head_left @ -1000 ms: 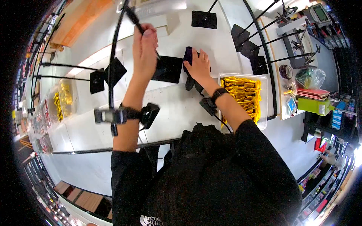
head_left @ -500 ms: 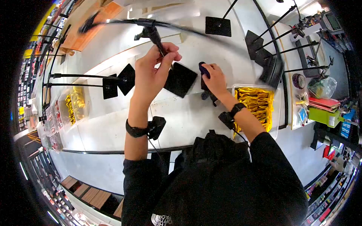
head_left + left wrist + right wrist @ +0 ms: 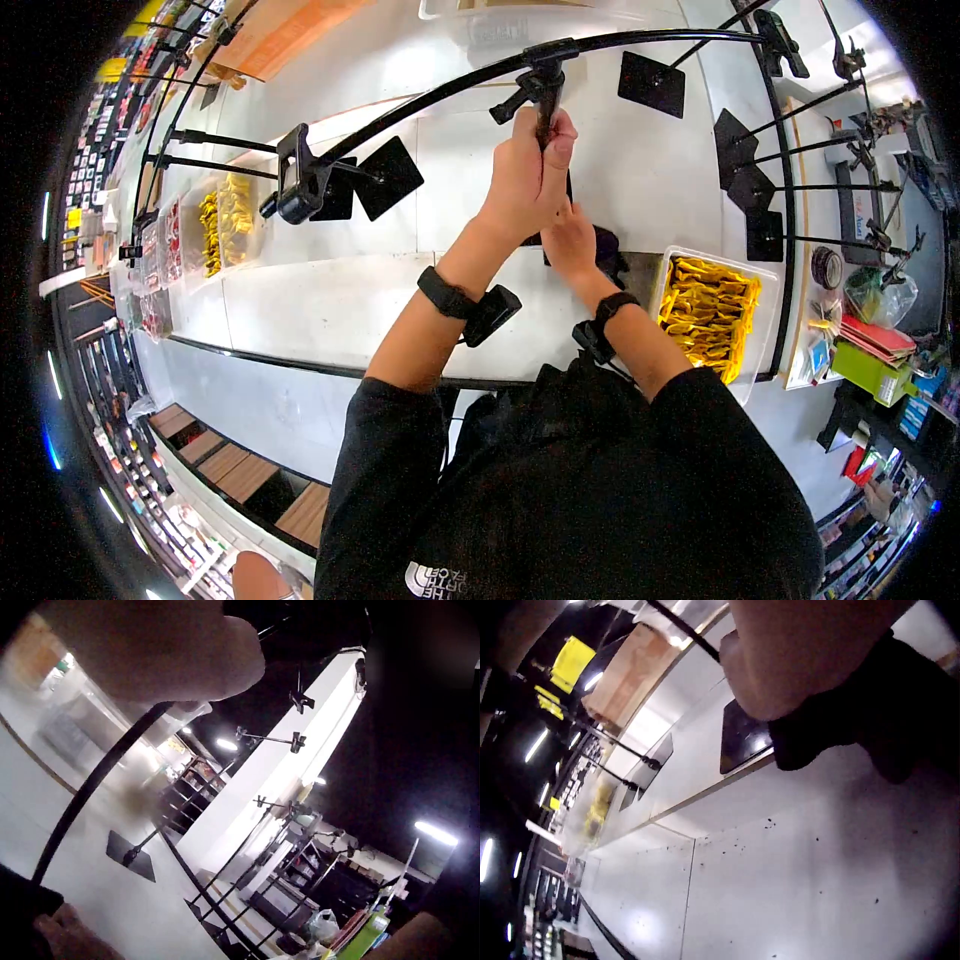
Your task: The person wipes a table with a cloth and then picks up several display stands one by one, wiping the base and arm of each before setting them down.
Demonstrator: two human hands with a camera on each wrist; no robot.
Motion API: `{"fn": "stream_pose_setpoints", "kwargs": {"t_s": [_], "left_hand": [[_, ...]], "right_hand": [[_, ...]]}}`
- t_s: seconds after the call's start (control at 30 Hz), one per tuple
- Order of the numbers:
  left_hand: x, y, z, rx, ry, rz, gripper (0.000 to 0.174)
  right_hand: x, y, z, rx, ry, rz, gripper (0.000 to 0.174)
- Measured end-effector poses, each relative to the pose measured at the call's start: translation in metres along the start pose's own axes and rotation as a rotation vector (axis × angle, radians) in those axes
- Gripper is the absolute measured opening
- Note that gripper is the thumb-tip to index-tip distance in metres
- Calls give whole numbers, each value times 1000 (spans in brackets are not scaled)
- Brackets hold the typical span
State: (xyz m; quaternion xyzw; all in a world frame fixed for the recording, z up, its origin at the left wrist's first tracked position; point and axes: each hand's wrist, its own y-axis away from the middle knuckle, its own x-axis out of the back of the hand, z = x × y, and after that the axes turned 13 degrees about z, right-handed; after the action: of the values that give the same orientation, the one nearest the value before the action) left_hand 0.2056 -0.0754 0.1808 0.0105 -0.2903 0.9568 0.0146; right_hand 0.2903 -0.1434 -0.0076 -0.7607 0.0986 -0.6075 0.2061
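Observation:
My left hand [image 3: 522,190] grips the upright of a black clip stand [image 3: 546,88], just below its crossbar joint. The long curved crossbar carries a black clip [image 3: 297,178] at its left end and another clip [image 3: 782,46] at the right. Low and close behind the left hand, my right hand [image 3: 571,245] holds a dark, soft fabric piece [image 3: 606,243] at the tabletop. In the right wrist view that fabric piece [image 3: 817,735] hangs in lobes beneath the curled hand, beside a flat black base plate [image 3: 741,739]. The left hand hides part of the upright.
A clear bin [image 3: 752,283] of yellow packets stands right of the right hand. More black stands [image 3: 390,178] are at left, others [image 3: 652,85] at back and right. Bags of yellow packets [image 3: 236,215] lie far left. A cardboard box [image 3: 290,35] sits at the back.
My left hand has carried the stand rightward to beside the right hand, and its crossbar has turned to lie across the view. The right hand stays at the fabric piece.

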Motion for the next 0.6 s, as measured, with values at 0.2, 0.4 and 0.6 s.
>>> {"fn": "stream_pose_setpoints", "kwargs": {"t_s": [0.2,0.4,0.6], "left_hand": [[5,6,-1,30,15,42,29],[-7,5,0,16,-38,37,32],[-3,10,-18,-6,54,147,34]], "right_hand": [[19,-13,41,-76,-192,58,10],[-5,7,-11,-23,51,115,10],[24,-8,39,261,-188,-121,10]]}}
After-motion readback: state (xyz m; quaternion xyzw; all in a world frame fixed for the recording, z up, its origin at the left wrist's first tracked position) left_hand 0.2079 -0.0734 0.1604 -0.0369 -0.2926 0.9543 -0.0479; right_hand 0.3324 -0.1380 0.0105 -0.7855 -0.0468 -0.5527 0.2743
